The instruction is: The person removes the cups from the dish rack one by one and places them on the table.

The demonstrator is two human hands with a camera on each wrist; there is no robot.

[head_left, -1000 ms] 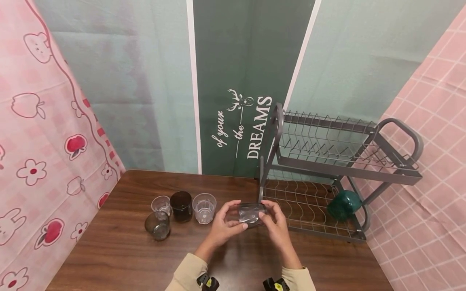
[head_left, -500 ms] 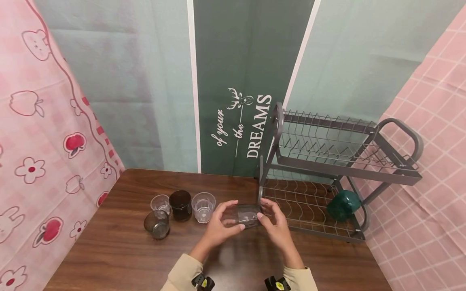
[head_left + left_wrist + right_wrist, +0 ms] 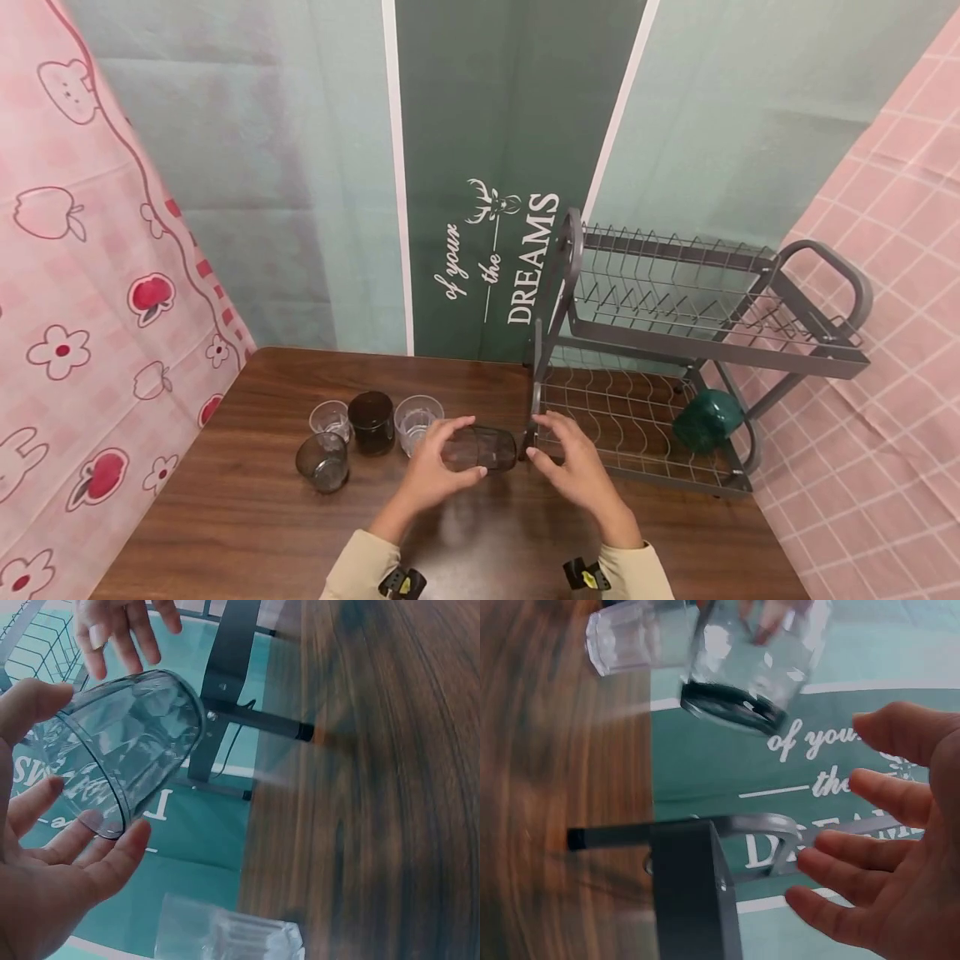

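Observation:
My left hand (image 3: 433,468) grips a smoky grey drinking glass (image 3: 495,448) above the table, thumb on one side and fingers on the other. The glass lies on its side in the air, its base pointing right, and a line runs round its wall in the left wrist view. My right hand (image 3: 581,471) is apart from it, just right of the base, fingers spread and holding nothing. Clear glass (image 3: 411,421) stands partly behind the left hand. Left of that stand a very dark glass (image 3: 372,425), a small clear glass (image 3: 330,419) and a grey glass (image 3: 324,467).
A two-tier grey dish rack (image 3: 712,350) stands at the right, its near left leg close beside the right hand. On its lower tier a teal glass (image 3: 708,421) leans at the right end. Behind the wooden table (image 3: 247,533) hangs a green curtain (image 3: 480,108) with lettering.
Both hands were on the glass earlier. My right hand has let go and drawn slightly right; the left hand has carried the glass a little left.

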